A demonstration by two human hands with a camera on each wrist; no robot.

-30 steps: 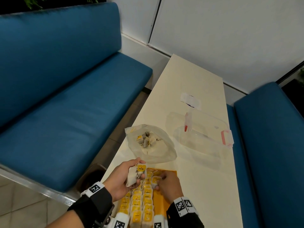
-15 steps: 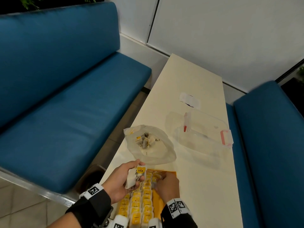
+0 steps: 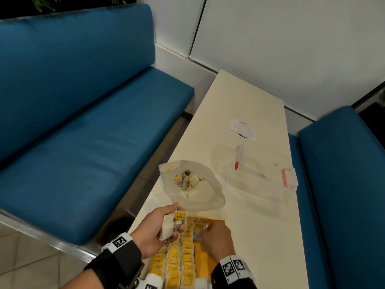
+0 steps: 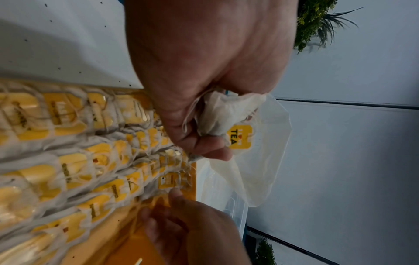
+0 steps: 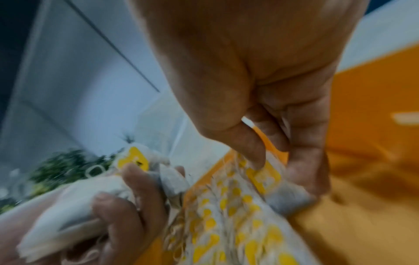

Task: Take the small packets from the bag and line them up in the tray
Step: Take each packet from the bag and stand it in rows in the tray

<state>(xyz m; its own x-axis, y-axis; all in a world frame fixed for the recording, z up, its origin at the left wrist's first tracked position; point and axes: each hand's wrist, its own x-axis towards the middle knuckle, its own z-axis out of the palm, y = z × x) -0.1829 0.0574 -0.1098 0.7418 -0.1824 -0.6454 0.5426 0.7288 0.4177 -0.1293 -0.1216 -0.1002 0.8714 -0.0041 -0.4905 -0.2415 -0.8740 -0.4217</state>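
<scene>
An orange tray (image 3: 205, 259) at the table's near edge holds rows of tea bag packets (image 3: 173, 265) with yellow tags. My left hand (image 3: 177, 224) hovers at the tray's far left corner and grips a bunch of white tea bags (image 3: 167, 227), one tag reading TEA (image 4: 240, 137). My right hand (image 3: 208, 228) is at the far end of the rows. There its thumb and fingers pinch one tea bag (image 5: 265, 177) down on the tray. Just beyond the tray lies the clear plastic bag (image 3: 200, 197), open, with a few packets (image 3: 187, 179) left inside.
A clear plastic box (image 3: 256, 170) with pink clasps sits on the white table (image 3: 250, 236), right of the bag. A white slip of paper (image 3: 242, 129) lies farther back. Blue benches (image 3: 83, 122) flank the table on both sides.
The view has shifted a little. My right hand stays at the far end of the rows, handling the same tea bag, and my left hand keeps hold of its bunch.
</scene>
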